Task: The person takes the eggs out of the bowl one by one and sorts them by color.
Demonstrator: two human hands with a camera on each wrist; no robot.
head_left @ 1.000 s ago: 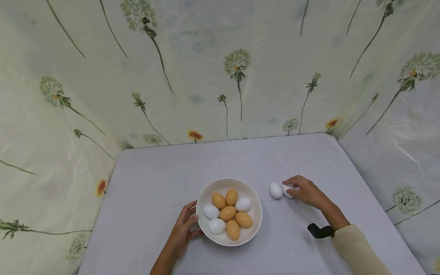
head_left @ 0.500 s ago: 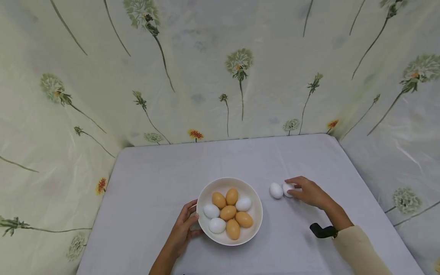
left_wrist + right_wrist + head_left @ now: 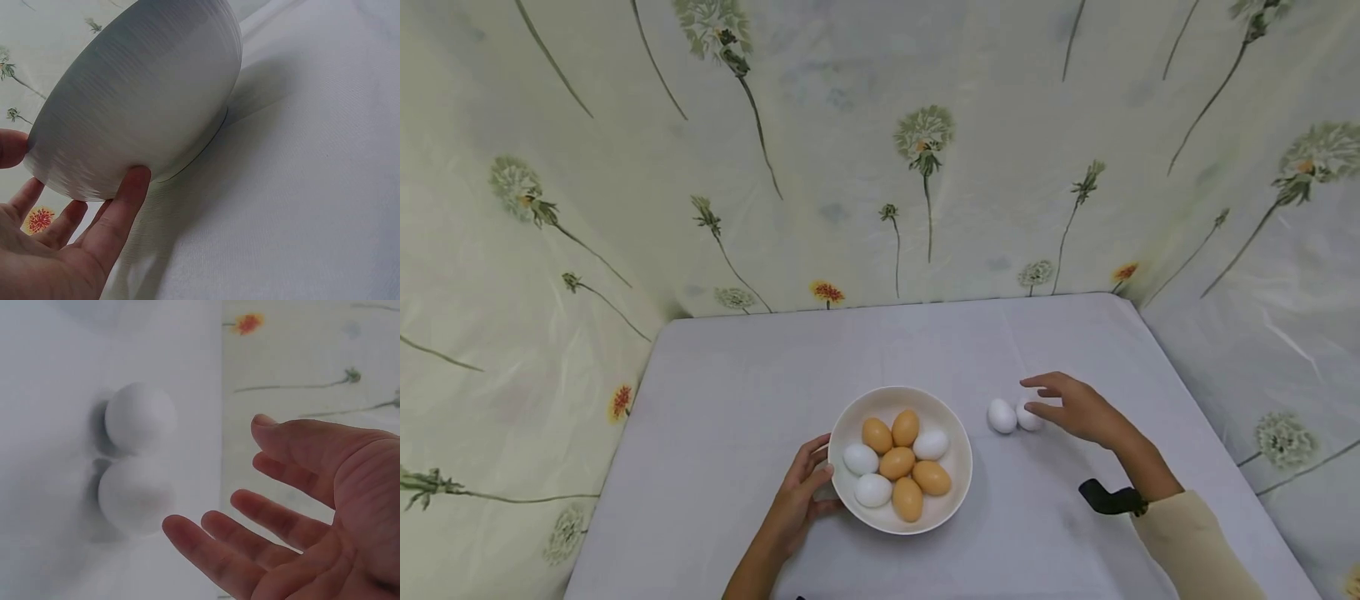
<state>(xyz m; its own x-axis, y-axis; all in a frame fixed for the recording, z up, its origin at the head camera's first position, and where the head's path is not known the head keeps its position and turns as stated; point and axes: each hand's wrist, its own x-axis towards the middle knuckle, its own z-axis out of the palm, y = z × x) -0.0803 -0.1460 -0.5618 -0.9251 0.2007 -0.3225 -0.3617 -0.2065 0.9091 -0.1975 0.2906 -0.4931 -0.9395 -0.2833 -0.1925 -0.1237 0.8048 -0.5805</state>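
A round white bowl (image 3: pixel 958 467) stands on the table with several brown eggs (image 3: pixel 898 463) and three white eggs (image 3: pixel 931 444) in it. At its left side my left hand (image 3: pixel 797 496) holds it, thumb at the rim and fingertips against the outer wall (image 3: pixel 150 100). Right of the bowl, two more white eggs (image 3: pixel 1002 416) lie side by side on the cloth. Over the right one of them, the egg (image 3: pixel 1028 415) partly hidden by fingers, hovers my right hand (image 3: pixel 1078 408). Its fingers are spread apart and hold nothing; the right wrist view shows a gap between thumb and eggs.
A pale cloth covers the table (image 3: pixel 760 367). Flower-printed sheeting (image 3: pixel 850 167) rises behind the table's back edge and along both sides. A black wrist strap piece (image 3: pixel 1108 498) sticks out from the right wrist beside a beige sleeve (image 3: pixel 1195 542).
My right hand has let go of the right-hand loose egg, its fingers spreading and lifting slightly away. That egg stays beside the other. The left hand and bowl have not moved.
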